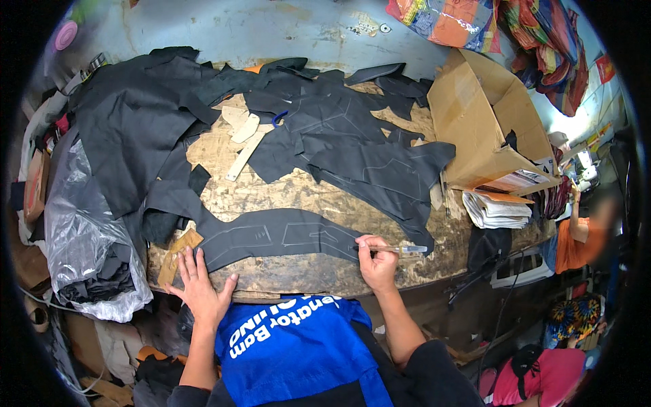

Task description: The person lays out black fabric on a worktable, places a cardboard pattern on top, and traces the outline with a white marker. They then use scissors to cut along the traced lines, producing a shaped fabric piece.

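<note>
A long black leather-like piece (pixel 298 233) lies along the front of the wooden worktable, with thin pale outlines drawn on it. My right hand (pixel 378 263) pinches a slim pen (pixel 410 249) at the piece's right end; its tip points left, onto or just above the surface. With fingers spread, my left hand (pixel 203 285) rests flat at the piece's left end. Its fingertips reach a small flat wooden strip (pixel 169 268). Farther back are several larger black sheets (pixel 366 159) with similar lines, beside pale flat templates (pixel 245 152) and a blue curved item (pixel 279 118).
More black material (pixel 135 129) is heaped at the left, above a clear plastic bag (pixel 88 237). An open cardboard box (pixel 468 122) stands at the back right, near folded white sheets (pixel 497 209). Two people, one in an orange top (pixel 595 234), are beyond the table's right side.
</note>
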### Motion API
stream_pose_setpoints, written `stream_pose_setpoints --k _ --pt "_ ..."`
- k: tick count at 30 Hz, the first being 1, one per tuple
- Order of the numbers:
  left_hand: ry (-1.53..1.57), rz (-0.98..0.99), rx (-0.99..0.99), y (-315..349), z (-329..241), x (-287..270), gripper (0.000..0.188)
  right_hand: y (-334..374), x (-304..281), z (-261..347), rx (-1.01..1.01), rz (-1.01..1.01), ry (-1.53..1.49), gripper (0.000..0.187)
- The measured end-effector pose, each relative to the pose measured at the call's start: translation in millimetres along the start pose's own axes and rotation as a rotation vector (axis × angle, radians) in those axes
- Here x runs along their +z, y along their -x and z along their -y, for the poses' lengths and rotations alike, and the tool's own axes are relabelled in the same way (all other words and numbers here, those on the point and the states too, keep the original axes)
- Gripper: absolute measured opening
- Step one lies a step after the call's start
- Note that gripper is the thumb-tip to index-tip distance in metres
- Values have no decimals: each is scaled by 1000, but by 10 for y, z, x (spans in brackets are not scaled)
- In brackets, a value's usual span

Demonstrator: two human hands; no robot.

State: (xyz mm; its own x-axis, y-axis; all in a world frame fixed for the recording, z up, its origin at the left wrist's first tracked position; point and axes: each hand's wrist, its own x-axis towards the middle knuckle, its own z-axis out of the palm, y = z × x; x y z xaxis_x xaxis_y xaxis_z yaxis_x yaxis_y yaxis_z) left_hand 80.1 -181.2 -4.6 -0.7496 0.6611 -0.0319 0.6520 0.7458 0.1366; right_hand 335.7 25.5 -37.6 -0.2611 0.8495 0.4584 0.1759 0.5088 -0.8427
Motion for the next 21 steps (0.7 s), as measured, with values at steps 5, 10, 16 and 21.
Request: stream_pose_setpoints --k 5,10,16,21 --pt "103 45 43 -25 82 -161 81 -6 -9 37 109 -7 -117 7" --pt "455 -250 84 -201 434 -229 59 3 -17 37 16 -13 18 7" --pt "407 -188 -53 -439 870 -146 46 -15 -15 89 -8 -63 105 7" --pt "924 -127 -149 -388 907 -377 20 -39 12 355 45 34 -29 14"
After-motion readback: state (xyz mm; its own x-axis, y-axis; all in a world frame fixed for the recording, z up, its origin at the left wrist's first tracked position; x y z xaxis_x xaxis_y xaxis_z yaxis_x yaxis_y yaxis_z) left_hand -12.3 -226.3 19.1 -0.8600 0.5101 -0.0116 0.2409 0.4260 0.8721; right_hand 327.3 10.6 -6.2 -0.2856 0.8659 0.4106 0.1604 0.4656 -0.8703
